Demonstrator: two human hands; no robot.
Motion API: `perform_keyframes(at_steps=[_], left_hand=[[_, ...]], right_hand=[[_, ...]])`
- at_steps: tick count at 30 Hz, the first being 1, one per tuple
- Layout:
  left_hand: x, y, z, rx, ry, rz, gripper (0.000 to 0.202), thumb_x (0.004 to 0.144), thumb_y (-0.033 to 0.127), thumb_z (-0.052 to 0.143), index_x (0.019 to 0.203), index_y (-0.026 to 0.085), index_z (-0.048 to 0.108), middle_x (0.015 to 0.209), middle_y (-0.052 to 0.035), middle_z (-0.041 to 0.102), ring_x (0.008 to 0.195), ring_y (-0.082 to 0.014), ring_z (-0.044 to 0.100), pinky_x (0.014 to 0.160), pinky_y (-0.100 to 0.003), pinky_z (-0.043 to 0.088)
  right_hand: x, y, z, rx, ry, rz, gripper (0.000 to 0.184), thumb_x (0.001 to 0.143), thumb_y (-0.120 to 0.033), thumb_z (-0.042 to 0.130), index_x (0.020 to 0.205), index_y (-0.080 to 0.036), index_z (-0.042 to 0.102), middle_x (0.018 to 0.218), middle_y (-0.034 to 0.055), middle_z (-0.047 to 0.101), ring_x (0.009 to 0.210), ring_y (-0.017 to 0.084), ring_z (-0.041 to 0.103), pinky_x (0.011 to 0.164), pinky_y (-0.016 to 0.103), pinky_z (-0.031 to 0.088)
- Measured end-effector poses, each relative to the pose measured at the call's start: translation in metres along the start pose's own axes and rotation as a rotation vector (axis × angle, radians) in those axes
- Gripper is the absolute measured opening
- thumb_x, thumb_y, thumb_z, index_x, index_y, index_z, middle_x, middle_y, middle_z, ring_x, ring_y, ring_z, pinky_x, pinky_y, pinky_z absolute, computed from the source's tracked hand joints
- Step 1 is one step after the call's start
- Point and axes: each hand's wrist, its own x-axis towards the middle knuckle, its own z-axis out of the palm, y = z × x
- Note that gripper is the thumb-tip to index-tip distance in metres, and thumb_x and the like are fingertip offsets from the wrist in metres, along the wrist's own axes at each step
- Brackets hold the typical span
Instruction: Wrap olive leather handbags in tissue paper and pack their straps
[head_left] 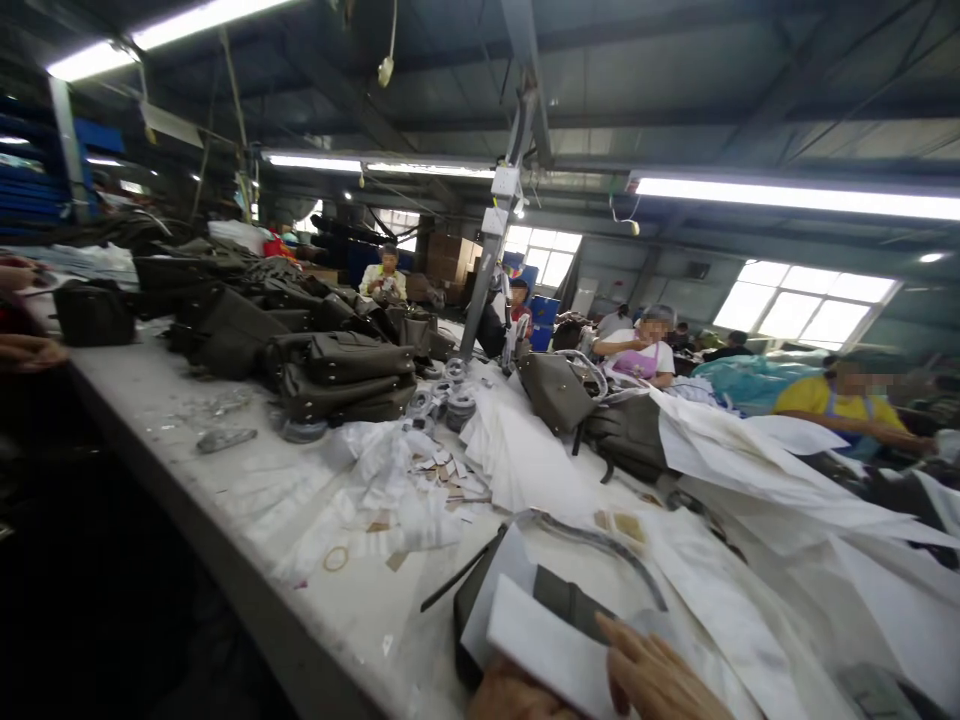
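Note:
A dark grey handbag (574,598) lies in front of me at the table's near edge, its plastic-wrapped handle (611,548) arching up behind it and a loose strap sticking out to the left. A folded white sheet (544,640), paper or thin foam, is held over the bag. My left hand (517,698) grips the sheet's lower edge from below, its fingers partly hidden. At the right end, my right hand (660,672) has the sheet between thumb and fingers. Another white piece (511,575) stands against the bag behind the folded sheet.
Stacked dark bags (341,375) cover the table's far left. White paper sheets (525,450) and more bags (559,390) lie ahead, with a large paper pile (750,450) at right. Wrapped rolls (459,405) surround a metal post (480,300). Several co-workers sit beyond; another person's hand (30,352) shows left.

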Motion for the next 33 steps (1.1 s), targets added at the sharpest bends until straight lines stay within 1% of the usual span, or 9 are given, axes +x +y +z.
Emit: perform_keyframes(at_steps=[5, 8, 11, 14, 17, 19, 24, 29, 33], left_hand=[[0.007, 0.008, 0.012, 0.149, 0.189, -0.018, 0.031, 0.086, 0.03, 0.063, 0.058, 0.021, 0.053, 0.041, 0.0059, 0.05, 0.039, -0.0125, 0.05, 0.047, -0.026, 0.041], [0.011, 0.015, 0.003, 0.177, 0.235, -0.046, 0.03, 0.084, 0.027, 0.065, 0.058, 0.021, 0.05, 0.042, 0.0056, 0.05, 0.037, -0.0129, 0.049, 0.044, -0.026, 0.038], [0.015, 0.023, -0.026, 0.054, 0.058, -0.08, 0.017, 0.088, 0.027, 0.061, 0.073, 0.02, 0.06, 0.062, 0.0023, 0.065, 0.059, -0.015, 0.063, 0.062, -0.028, 0.049], [0.019, 0.024, -0.055, -0.042, -0.179, -0.119, 0.019, 0.096, 0.022, 0.05, 0.108, 0.018, 0.064, 0.111, -0.0037, 0.071, 0.106, -0.0171, 0.063, 0.095, -0.033, 0.047], [0.019, 0.022, -0.065, -0.12, -0.248, -0.151, 0.03, 0.099, 0.016, 0.041, 0.123, 0.019, 0.059, 0.124, -0.0042, 0.066, 0.118, -0.016, 0.057, 0.103, -0.034, 0.04], [0.017, 0.022, -0.063, -0.153, -0.24, -0.158, 0.033, 0.1, 0.015, 0.038, 0.126, 0.018, 0.058, 0.127, -0.0049, 0.065, 0.12, -0.0167, 0.055, 0.104, -0.034, 0.039], [0.012, 0.025, -0.058, -0.195, -0.239, -0.205, 0.028, 0.101, 0.022, 0.041, 0.12, 0.019, 0.061, 0.111, -0.0058, 0.069, 0.104, -0.0187, 0.062, 0.093, -0.037, 0.045], [0.009, 0.024, -0.063, -0.24, -0.186, -0.188, 0.029, 0.102, 0.023, 0.039, 0.122, 0.019, 0.06, 0.106, -0.0042, 0.07, 0.096, -0.0186, 0.064, 0.084, -0.038, 0.048], [0.009, 0.023, -0.067, -0.28, -0.165, -0.224, 0.028, 0.103, 0.023, 0.039, 0.116, 0.018, 0.063, 0.1, -0.0044, 0.072, 0.093, -0.0177, 0.066, 0.085, -0.036, 0.048]], right_hand=[[0.017, 0.001, 0.029, 0.077, 0.058, 0.007, 0.034, 0.057, -0.031, 0.074, 0.089, -0.044, 0.071, 0.098, -0.005, 0.076, 0.09, 0.031, 0.071, 0.08, 0.041, 0.058], [0.011, -0.006, 0.027, 0.124, 0.075, 0.012, 0.048, 0.055, -0.027, 0.074, 0.099, -0.046, 0.072, 0.103, -0.0044, 0.075, 0.097, 0.034, 0.07, 0.086, 0.043, 0.057], [0.003, -0.023, 0.015, 0.168, 0.069, 0.026, 0.055, 0.062, -0.023, 0.068, 0.115, -0.04, 0.07, 0.116, -0.0002, 0.072, 0.108, 0.032, 0.066, 0.097, 0.044, 0.052], [0.0, -0.042, -0.005, 0.13, 0.098, 0.008, 0.047, 0.08, -0.018, 0.05, 0.121, -0.031, 0.068, 0.121, 0.0025, 0.07, 0.114, 0.026, 0.064, 0.103, 0.042, 0.048], [0.002, -0.056, -0.021, -0.075, 0.287, 0.02, 0.045, 0.088, -0.015, 0.044, 0.127, -0.025, 0.064, 0.133, 0.0073, 0.062, 0.12, 0.024, 0.059, 0.105, 0.042, 0.046], [0.003, -0.064, -0.022, -0.231, 0.331, -0.007, 0.045, 0.089, -0.01, 0.042, 0.127, -0.023, 0.062, 0.13, 0.0091, 0.062, 0.118, 0.023, 0.058, 0.101, 0.04, 0.049], [-0.003, -0.067, 0.014, -0.568, 0.217, 0.007, 0.043, 0.083, -0.003, 0.047, 0.121, -0.017, 0.064, 0.11, 0.011, 0.069, 0.098, 0.025, 0.063, 0.085, 0.039, 0.054], [-0.017, -0.05, 0.047, -0.61, 0.236, -0.023, 0.053, 0.086, -0.004, 0.046, 0.137, -0.016, 0.051, 0.134, 0.0138, 0.059, 0.118, 0.027, 0.057, 0.101, 0.047, 0.046], [-0.025, -0.05, 0.051, -0.587, 0.185, -0.013, 0.058, 0.094, -0.018, 0.05, 0.149, -0.032, 0.036, 0.15, 0.0081, 0.046, 0.131, 0.031, 0.049, 0.106, 0.055, 0.039]])
